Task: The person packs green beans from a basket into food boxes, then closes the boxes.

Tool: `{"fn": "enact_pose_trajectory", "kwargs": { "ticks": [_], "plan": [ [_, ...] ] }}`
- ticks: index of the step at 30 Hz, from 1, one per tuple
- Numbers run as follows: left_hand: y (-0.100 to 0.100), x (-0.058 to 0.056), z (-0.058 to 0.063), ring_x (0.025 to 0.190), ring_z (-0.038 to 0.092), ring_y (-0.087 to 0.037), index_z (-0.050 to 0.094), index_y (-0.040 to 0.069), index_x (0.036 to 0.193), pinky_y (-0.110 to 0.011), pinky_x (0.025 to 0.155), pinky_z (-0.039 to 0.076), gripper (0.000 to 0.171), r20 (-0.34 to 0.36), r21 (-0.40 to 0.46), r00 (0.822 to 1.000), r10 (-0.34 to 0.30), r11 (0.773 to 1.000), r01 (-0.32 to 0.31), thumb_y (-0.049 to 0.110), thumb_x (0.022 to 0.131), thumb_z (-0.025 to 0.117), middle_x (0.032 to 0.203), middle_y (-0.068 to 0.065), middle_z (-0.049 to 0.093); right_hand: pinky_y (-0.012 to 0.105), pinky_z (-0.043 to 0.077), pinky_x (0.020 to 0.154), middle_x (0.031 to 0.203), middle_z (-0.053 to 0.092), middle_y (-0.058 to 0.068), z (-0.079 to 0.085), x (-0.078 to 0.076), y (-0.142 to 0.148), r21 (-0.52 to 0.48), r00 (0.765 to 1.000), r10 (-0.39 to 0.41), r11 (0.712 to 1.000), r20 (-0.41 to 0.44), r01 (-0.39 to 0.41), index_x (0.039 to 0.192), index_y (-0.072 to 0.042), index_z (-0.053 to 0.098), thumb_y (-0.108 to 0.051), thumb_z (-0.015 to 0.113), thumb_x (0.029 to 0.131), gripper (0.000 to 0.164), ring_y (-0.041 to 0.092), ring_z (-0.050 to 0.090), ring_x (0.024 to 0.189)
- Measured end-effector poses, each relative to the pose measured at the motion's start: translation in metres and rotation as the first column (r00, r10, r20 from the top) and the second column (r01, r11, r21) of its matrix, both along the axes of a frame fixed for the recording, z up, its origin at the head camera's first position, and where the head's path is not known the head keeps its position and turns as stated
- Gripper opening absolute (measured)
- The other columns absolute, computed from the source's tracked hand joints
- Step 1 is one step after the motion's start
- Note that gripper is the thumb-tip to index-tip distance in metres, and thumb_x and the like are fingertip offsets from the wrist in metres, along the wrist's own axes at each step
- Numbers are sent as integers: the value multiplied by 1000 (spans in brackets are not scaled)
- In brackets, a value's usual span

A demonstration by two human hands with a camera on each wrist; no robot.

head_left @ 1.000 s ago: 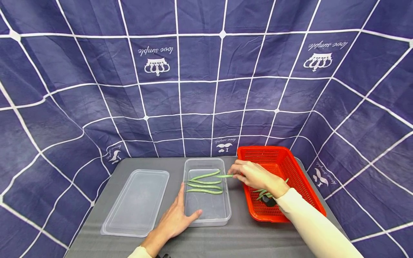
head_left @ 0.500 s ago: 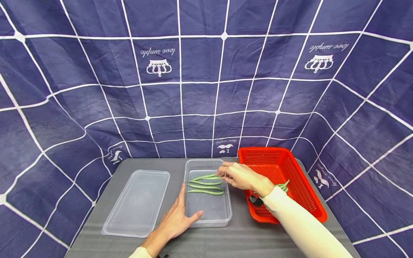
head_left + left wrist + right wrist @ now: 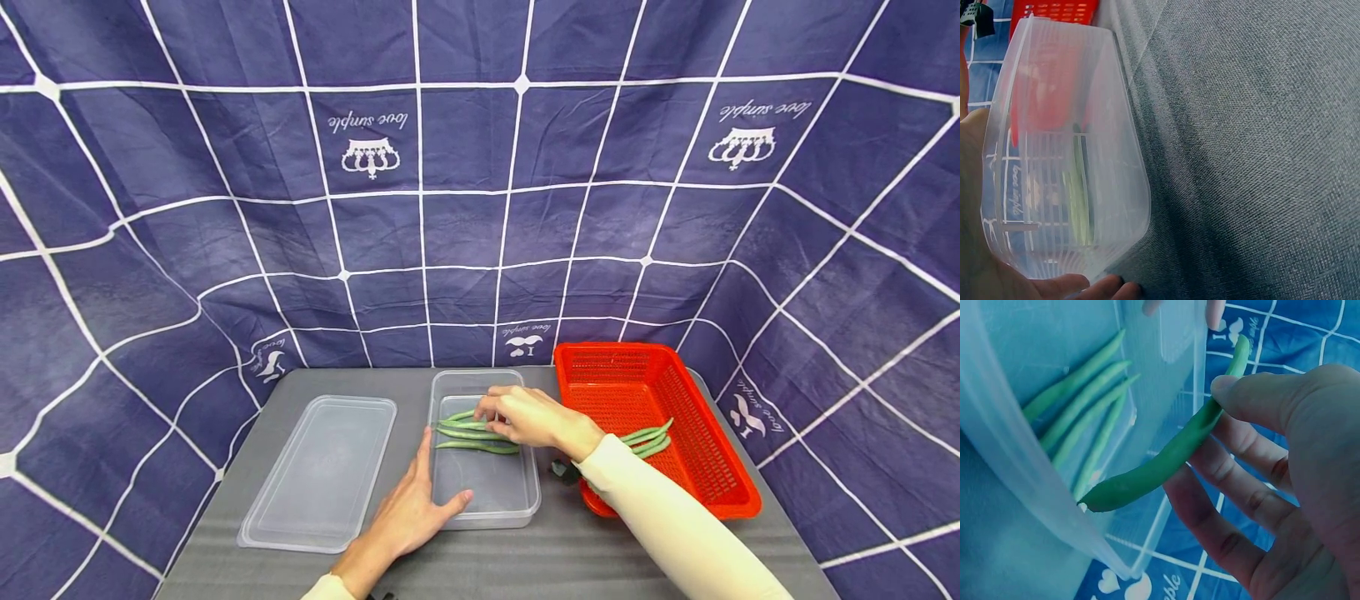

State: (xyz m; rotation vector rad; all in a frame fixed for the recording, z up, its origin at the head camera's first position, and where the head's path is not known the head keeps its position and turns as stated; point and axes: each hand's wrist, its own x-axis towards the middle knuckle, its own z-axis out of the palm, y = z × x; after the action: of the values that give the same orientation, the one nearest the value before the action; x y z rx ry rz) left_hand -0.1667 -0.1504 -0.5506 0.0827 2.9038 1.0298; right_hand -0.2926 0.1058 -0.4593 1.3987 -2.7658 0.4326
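Observation:
My right hand (image 3: 528, 417) is over the clear plastic container (image 3: 491, 496). In the right wrist view its thumb and fingers pinch one green bean (image 3: 1160, 462), held above the container. Several other green beans (image 3: 476, 447) lie side by side on the container's floor, partly covered by the right hand in the head view. My left hand (image 3: 408, 510) rests against the container's left side, fingers straight along the wall and thumb at the near rim. Through the translucent wall in the left wrist view, the beans (image 3: 1077, 197) show faintly.
A red perforated basket (image 3: 723, 467) stands to the right with several green beans (image 3: 648, 437) in it, partly hidden by the right sleeve (image 3: 675, 508). The flat translucent lid (image 3: 318, 471) lies left of the container. Blue checked cloth (image 3: 480, 225) surrounds the grey table (image 3: 570, 550).
My right hand has moved left from beside the basket to over the container, carrying the green bean. The left hand stays at the container's side.

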Motion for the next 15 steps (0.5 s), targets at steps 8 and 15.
{"fn": "enact_pose_trajectory", "kwargs": {
  "ticks": [8, 15],
  "plan": [
    [0, -3, 0, 148, 66, -59, 3, 22, 190, -75, 102, 61, 134, 2, -9, 1000, 8, 1000, -8, 69, 97, 88, 180, -30, 49, 29, 63, 82, 118, 80, -8, -12, -2, -12, 6, 1000, -4, 1000, 17, 4, 129, -23, 84, -14, 83, 108, 23, 6, 77, 94],
    [1, -2, -1, 148, 65, -60, 3, 21, 190, -76, 104, 60, 133, 15, 1, 1000, 1, 1000, -1, 68, 98, 87, 181, -31, 46, 28, 62, 83, 111, 80, -9, -20, -2, -16, 14, 1000, -2, 1000, 15, 2, 127, -24, 84, -19, 84, 108, 19, 3, 73, 92]
  ]
}}
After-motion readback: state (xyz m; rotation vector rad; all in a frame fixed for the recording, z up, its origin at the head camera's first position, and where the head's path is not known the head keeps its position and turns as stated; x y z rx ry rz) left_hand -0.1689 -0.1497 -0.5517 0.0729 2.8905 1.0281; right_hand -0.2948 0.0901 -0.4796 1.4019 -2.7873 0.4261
